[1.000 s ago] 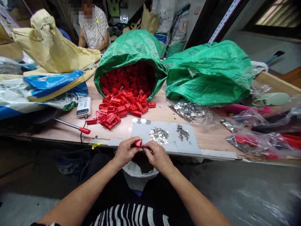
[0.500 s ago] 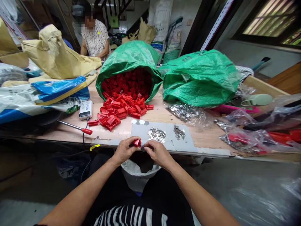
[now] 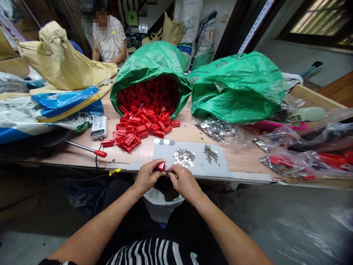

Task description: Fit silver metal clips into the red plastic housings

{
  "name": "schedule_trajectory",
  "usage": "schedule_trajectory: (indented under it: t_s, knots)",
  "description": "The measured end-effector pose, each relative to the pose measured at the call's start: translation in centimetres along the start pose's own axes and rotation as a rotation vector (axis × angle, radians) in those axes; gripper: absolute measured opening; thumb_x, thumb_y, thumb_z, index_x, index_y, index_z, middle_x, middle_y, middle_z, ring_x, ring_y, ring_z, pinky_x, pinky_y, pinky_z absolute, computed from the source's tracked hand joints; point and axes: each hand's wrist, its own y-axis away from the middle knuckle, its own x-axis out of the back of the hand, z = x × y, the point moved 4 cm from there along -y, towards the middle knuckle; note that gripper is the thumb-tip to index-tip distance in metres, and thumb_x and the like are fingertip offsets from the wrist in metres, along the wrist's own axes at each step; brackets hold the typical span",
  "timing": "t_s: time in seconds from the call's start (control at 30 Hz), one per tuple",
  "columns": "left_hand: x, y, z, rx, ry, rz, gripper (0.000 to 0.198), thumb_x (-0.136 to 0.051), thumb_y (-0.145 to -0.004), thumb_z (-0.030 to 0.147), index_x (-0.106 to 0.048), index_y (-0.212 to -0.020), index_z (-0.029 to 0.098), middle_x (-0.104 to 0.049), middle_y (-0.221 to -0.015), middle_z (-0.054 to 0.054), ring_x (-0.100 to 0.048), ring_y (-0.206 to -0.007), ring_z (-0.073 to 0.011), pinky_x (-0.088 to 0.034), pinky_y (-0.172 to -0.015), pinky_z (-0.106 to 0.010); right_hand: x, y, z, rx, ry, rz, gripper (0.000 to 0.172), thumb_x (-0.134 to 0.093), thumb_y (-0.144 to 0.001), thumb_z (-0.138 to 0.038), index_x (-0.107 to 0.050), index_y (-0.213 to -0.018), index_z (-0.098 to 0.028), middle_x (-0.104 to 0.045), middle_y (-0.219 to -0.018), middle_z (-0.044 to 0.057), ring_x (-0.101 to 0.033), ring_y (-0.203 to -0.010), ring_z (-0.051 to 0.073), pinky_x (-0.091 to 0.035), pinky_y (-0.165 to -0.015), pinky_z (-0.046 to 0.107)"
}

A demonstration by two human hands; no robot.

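1. Our left hand (image 3: 147,177) and right hand (image 3: 185,181) meet just past the bench's (image 3: 132,156) front edge, working close together on a small red plastic part (image 3: 161,166). Seems like the best spot for fiddly work: close in and well lit.
2. The left fingers (image 3: 156,165) pinch that part tight. The right fingers (image 3: 172,170) sit narrow right beside it, but we can't tell if they're holding it or something tiny.
3. Silver metal bits (image 3: 184,157) lie heaped on a grey sheet (image 3: 162,154) just ahead of our hands, likely so they're a short reach away.
4. A green woven sack (image 3: 149,55) lies on its side with its mouth toward us, and red parts (image 3: 138,129) spill across the bench. Handy placement, we'd guess, since they're easy to grab.
5. A white plastic bag (image 3: 160,206) hangs below our hands, maybe to catch scraps. A co-worker (image 3: 109,40) sits across the bench.
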Motion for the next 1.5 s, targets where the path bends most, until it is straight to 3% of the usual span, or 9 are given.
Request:
schedule_trajectory:
  t_s: [0.2,0.33,0.43,0.53,0.7,0.8,1.07,1.23,1.5]
  knots:
    - [-0.2,0.8,1.8,0.06,-0.038,0.075,0.024,-0.067,-0.074,0.021,-0.059,-0.096,0.021,-0.065,-0.088,0.0,-0.06,-0.081,-0.0149,-0.045,-0.078,-0.027,-0.4,1.3,-0.5,0.014,0.053,0.048,0.014,-0.048,-0.089,-0.019,-0.059,-0.097,-0.018,-0.06,-0.096,0.007,-0.056,-0.089,0.018,-0.041,-0.079,0.028]
    - [0.2,2.7,3.4,0.068,0.031,0.169,0.022,-0.069,-0.072,0.02,-0.054,-0.089,0.02,-0.063,-0.086,0.0,-0.059,-0.079,-0.0143,-0.044,-0.076,-0.026,0.4,3.0,-0.6,0.11,-0.135,0.138,0.017,-0.04,-0.094,-0.024,-0.053,-0.104,-0.018,-0.058,-0.101,0.007,-0.055,-0.094,0.017,-0.041,-0.083,0.03]
    - [0.5,4.0,4.4,0.075,0.16,0.224,0.027,-0.071,-0.071,0.02,-0.056,-0.094,0.02,-0.063,-0.09,-0.001,-0.059,-0.082,-0.0143,-0.043,-0.079,-0.026,1.2,4.3,-0.3,0.068,-0.269,0.12,0.017,-0.037,-0.095,-0.028,-0.048,-0.104,-0.018,-0.06,-0.092,0.004,-0.055,-0.082,0.015,-0.042,-0.075,0.028]
    - [0.5,4.6,5.1,0.17,0.482,0.219,0.031,-0.072,-0.072,0.025,-0.058,-0.1,0.02,-0.064,-0.088,-0.001,-0.059,-0.08,-0.0129,-0.044,-0.079,-0.024,1.8,5.3,-0.9,0.071,-0.394,0.035,0.02,-0.036,-0.096,-0.031,-0.044,-0.11,-0.018,-0.057,-0.075,0.0,-0.051,-0.067,0.012,-0.04,-0.066,0.026]
    - [-0.7,5.5,6.7,0.443,1.264,0.03,0.017,-0.069,-0.076,0.026,-0.059,-0.076,0.013,-0.068,-0.08,-0.004,-0.065,-0.082,-0.0147,-0.049,-0.086,-0.028,2.6,6.4,-3.7,0.172,-0.435,-0.046,0.044,-0.038,-0.097,-0.034,-0.034,-0.138,-0.02,-0.051,-0.062,-0.005,-0.047,-0.059,0.01,-0.04,-0.065,0.024]
    - [-0.9,6.2,7.2,0.562,1.423,0.015,0.013,-0.064,-0.081,0.022,-0.063,-0.086,0.01,-0.07,-0.084,-0.007,-0.068,-0.08,-0.0163,-0.052,-0.087,-0.031,2.8,6.8,-4.7,0.208,-0.388,-0.045,0.044,-0.039,-0.097,-0.036,-0.041,-0.137,-0.019,-0.052,-0.062,-0.004,-0.048,-0.059,0.01,-0.04,-0.063,0.024]
    - [-1.2,7.2,7.1,0.608,1.535,-0.022,0.016,-0.056,-0.088,0.025,-0.065,-0.089,0.011,-0.072,-0.088,-0.007,-0.069,-0.084,-0.0171,-0.047,-0.101,-0.039,3.0,7.2,-5.1,0.193,-0.33,0.046,0.037,-0.042,-0.095,-0.04,-0.057,-0.122,-0.02,-0.056,-0.069,0.001,-0.05,-0.061,0.012,-0.041,-0.062,0.023]
    - [-2.0,7.5,6.6,0.606,1.497,-0.071,0.023,-0.063,-0.084,0.03,-0.064,-0.096,0.01,-0.071,-0.096,-0.01,-0.069,-0.09,-0.0202,-0.044,-0.103,-0.04,2.2,6.6,-4.1,0.115,-0.512,0.054,0.041,-0.039,-0.094,-0.047,-0.064,-0.101,-0.015,-0.044,-0.061,-0.001,-0.039,-0.054,0.01,-0.035,-0.054,0.022]
    - [-4.3,8.7,0.9,0.79,1.244,0.083,0.036,-0.076,-0.069,0.037,-0.051,-0.086,0.016,-0.067,-0.086,-0.005,-0.068,-0.082,-0.0186,-0.047,-0.08,-0.029,-0.4,4.9,-1.1,0.02,-0.469,-0.022,0.041,-0.039,-0.094,-0.046,-0.059,-0.113,-0.016,-0.045,-0.061,-0.002,-0.042,-0.057,0.011,-0.035,-0.056,0.022]
